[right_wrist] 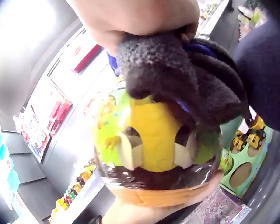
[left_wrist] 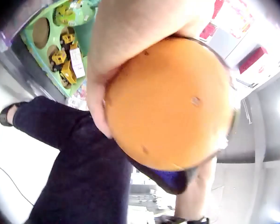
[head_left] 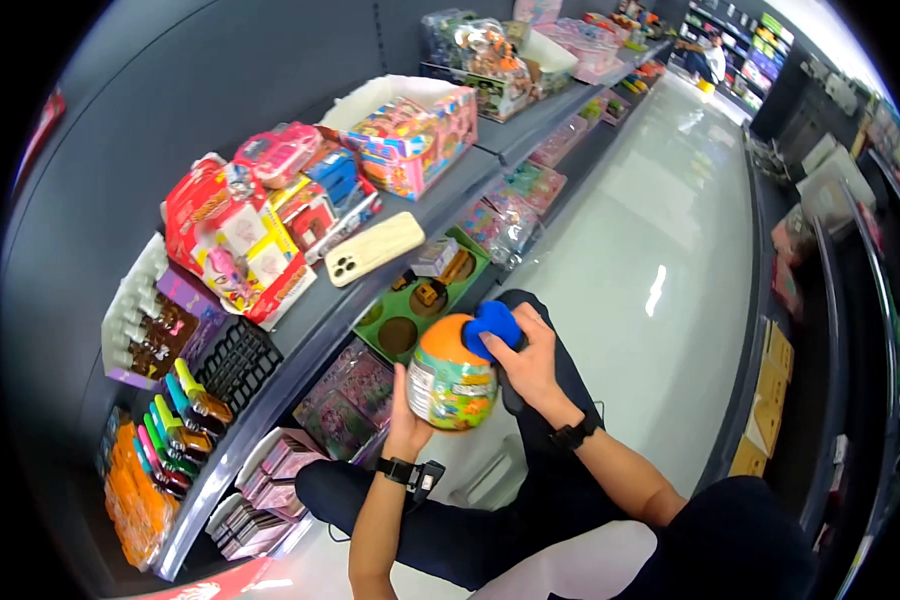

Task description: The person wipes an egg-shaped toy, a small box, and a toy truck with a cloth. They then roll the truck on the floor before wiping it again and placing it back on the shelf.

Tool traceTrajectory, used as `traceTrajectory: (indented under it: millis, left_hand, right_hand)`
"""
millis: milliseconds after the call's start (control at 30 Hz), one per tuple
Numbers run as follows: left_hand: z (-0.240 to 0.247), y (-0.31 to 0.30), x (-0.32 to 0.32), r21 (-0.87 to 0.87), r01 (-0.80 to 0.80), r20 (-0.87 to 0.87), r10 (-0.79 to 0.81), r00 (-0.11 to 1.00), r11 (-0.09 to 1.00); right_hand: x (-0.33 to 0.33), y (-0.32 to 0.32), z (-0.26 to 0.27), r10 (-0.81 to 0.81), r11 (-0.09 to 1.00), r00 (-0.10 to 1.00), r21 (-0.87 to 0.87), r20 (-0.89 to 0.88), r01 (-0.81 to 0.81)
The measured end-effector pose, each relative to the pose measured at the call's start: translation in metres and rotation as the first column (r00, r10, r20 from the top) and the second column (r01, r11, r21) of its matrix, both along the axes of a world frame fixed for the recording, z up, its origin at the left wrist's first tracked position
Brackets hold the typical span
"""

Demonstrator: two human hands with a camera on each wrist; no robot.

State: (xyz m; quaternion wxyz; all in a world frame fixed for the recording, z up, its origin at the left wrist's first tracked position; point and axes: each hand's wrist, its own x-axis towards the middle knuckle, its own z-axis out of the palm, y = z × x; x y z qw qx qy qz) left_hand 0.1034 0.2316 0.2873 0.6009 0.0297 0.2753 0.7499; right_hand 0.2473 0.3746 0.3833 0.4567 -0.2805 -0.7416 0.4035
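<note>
An egg-shaped plastic toy capsule [head_left: 454, 385] with an orange end and a bright printed wrap is held in front of my knees. My left hand [head_left: 407, 422] grips its side, and the left wrist view faces its round orange base [left_wrist: 168, 107]. In my right hand [head_left: 533, 368] is a cloth [head_left: 492, 328], blue on one side. The right wrist view shows the cloth's dark fuzzy side [right_wrist: 168, 70] bunched under the fingers, against the capsule's top. Big cartoon eyes on a yellow part [right_wrist: 154, 140] show through the clear shell there.
Left of me runs a dark shelf [head_left: 300, 350] with boxed toys [head_left: 240, 235] and a cream phone [head_left: 375, 248] near its edge. A green tray [head_left: 430, 300] with yellow toy trucks is on the level below. Another shelf [head_left: 820, 380] lines the right; a person [head_left: 712, 60] is far down the aisle.
</note>
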Motion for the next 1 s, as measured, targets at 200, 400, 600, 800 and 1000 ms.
traceTrajectory:
  millis: [200, 400, 600, 800, 1000]
  left_hand:
    - [0.009, -0.004, 0.017, 0.227, -0.244, -0.388, 0.317, 0.865, 0.943]
    - [-0.021, -0.032, 0.001, 0.029, -0.229, -0.147, 0.231, 0.962, 0.973]
    - [-0.013, -0.037, -0.002, 0.012, -0.158, 0.102, 0.156, 0.983, 0.987]
    - [-0.032, -0.063, -0.005, 0.05, -0.014, -0.121, 0.02, 0.992, 0.999]
    - [-0.021, -0.055, -0.011, 0.115, -0.148, -0.168, 0.166, 0.972, 0.982]
  right_hand:
    - [-0.009, -0.015, -0.002, -0.147, 0.983, 0.989, -0.109, -0.002, 0.146]
    - [-0.01, -0.022, 0.0, 0.178, 0.928, 0.963, -0.29, -0.205, -0.233]
    - [-0.006, -0.028, 0.014, 0.035, 0.547, 0.884, -0.732, -0.466, -0.407]
    - [-0.016, -0.015, 0.022, 0.212, 0.976, 0.975, 0.045, 0.06, -0.215]
    - [-0.032, -0.02, 0.039, 0.033, 0.965, 0.973, 0.245, 0.228, -0.09]
